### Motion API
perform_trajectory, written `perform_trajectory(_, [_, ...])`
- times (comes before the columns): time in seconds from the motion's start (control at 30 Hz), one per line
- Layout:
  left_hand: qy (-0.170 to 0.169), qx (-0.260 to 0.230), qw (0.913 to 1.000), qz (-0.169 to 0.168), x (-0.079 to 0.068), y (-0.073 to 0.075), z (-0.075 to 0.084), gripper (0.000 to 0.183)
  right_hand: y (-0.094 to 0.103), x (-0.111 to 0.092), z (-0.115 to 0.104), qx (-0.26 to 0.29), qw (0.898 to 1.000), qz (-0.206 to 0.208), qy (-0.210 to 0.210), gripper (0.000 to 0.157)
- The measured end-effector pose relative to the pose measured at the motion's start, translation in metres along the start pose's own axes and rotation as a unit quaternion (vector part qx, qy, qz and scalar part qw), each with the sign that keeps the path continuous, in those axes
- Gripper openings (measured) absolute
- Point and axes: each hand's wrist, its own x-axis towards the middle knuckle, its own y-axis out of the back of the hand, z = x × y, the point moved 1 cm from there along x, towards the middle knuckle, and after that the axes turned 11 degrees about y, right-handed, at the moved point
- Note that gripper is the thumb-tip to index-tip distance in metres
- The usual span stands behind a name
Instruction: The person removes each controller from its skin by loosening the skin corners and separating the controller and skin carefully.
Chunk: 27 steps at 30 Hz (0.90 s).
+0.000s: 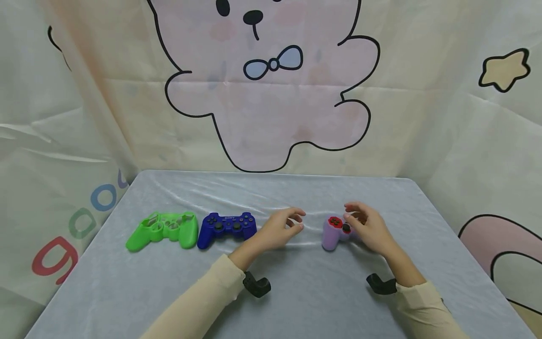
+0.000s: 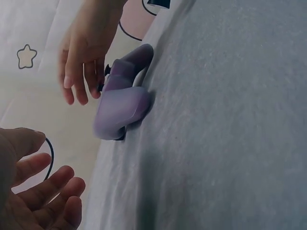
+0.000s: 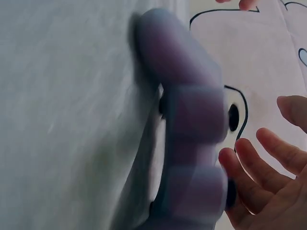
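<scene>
A purple game controller point(image 1: 332, 234) with red around its direction pad lies on the cloth, its right part hidden under my right hand point(image 1: 369, 228). The right hand hovers over it with loosely bent fingers; in the right wrist view the fingertips are close to a black thumbstick point(image 3: 233, 117), and I cannot tell whether they touch. My left hand point(image 1: 279, 229) hangs above the cloth, relaxed and holding nothing, between the purple controller and a blue game controller point(image 1: 228, 227). The left forearm partly covers the blue one's right grip. Left of it lies a green controller cover point(image 1: 169, 228) with cut-outs.
A pale grey cloth point(image 1: 313, 301) covers the table. Behind it and at both sides hang printed curtains point(image 1: 271, 127). Each wrist carries a black camera mount point(image 1: 256, 285).
</scene>
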Motion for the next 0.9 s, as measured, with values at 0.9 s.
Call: perform_trajectory(0.9, [0.031,-0.019,0.9984,-0.043,0.025,-0.062,0.01,0.063,0.035,-0.019,0.041,-0.104,0.984,-0.079,-0.119,0.044])
